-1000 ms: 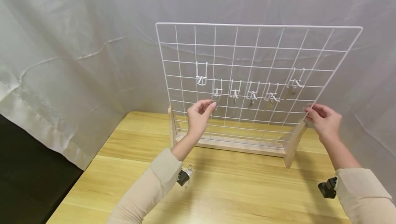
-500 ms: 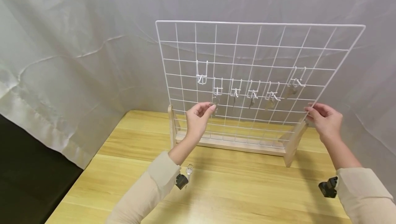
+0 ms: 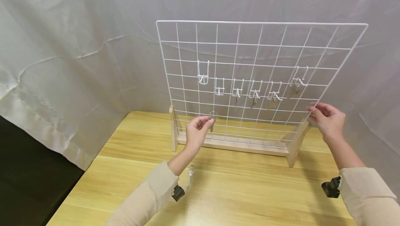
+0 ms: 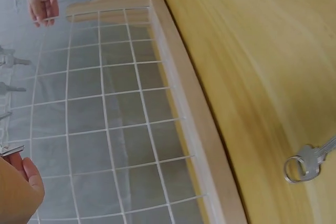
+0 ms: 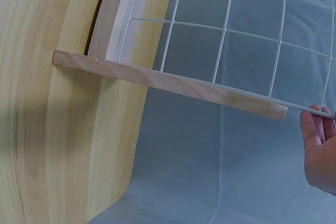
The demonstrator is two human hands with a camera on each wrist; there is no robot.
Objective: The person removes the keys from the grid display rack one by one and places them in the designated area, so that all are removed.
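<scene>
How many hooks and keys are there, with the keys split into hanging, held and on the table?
White hooks: 6
Hanging keys: 4
Key held by the left hand: 1
Loose key on the wooden table: 1
Total: 12

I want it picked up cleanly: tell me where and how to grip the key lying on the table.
I'd pinch the key by its broad head, next to the ring, coming from above and slightly right. It lies on the table, so its top is exposed; the head offers more width than the thin shaft, and the left sleeve is close on the left.
</scene>
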